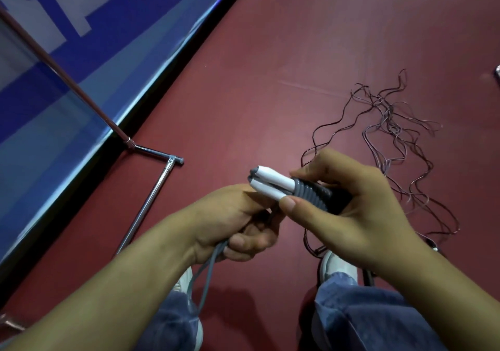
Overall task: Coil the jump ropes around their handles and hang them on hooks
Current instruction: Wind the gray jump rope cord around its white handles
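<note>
My right hand (359, 204) grips a pair of white jump-rope handles (270, 183) held side by side, with grey rope coils (311, 194) wound around their middle. Thumb and fingers wrap the coiled part. My left hand (238, 221) sits just below and left of the handles, fingers curled around the loose grey rope (208, 272), which hangs down in a loop between my legs. A tangle of thin dark jump ropes (392, 134) lies on the red floor to the right.
A chrome rack base (151, 196) and its slanted pole (67, 75) stand at left beside a blue banner wall (81, 39). My jeans and white shoes (338, 264) are at the bottom. A small dark object (497, 72) sits at the right edge.
</note>
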Tool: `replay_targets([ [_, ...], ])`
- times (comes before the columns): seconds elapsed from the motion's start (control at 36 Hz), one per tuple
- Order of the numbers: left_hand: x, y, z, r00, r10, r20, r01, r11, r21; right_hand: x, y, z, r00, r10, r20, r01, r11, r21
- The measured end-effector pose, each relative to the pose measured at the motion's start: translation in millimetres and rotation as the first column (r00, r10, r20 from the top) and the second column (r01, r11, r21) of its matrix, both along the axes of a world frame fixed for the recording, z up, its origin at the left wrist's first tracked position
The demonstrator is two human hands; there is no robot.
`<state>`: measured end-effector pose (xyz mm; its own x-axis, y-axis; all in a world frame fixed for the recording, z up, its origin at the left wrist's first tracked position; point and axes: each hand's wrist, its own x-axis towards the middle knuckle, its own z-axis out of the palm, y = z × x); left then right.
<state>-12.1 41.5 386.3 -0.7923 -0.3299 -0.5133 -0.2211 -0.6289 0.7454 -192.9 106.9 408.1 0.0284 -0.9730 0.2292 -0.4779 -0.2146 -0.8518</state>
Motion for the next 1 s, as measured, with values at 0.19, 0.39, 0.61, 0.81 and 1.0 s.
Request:
replay_targets([
  [0.19,-8,-10,-15,0.928,0.363,0.079,-0.260,0.786,-0.561,-8,-12,-6,0.986,-0.119,0.116,0.093,0.974,0.204],
  [0.39,-7,-5,3,0.962,0.246,-0.119,-0.244,0.579,-0.778,-7,-12,-4,0.933,-0.144,0.330,0.068,0.971,0.231],
  [0.61,-10,-3,6,0.925,0.352,-0.146,-0.358,0.672,-0.648,-10,-13,5,0.934,-0.119,0.336,0.037,0.970,0.240],
  [0.81,-6,-11,6,0.943,0.277,0.185,-0.088,0.742,-0.665,-19,-18,-7,0.980,-0.189,-0.056,0.195,0.969,0.154],
  [1.0,-9,-3,17,0.928,0.209,0.309,-0.006,0.836,-0.549,-19,-19,-11,0.883,-0.175,-0.436,0.195,0.981,0.001],
])
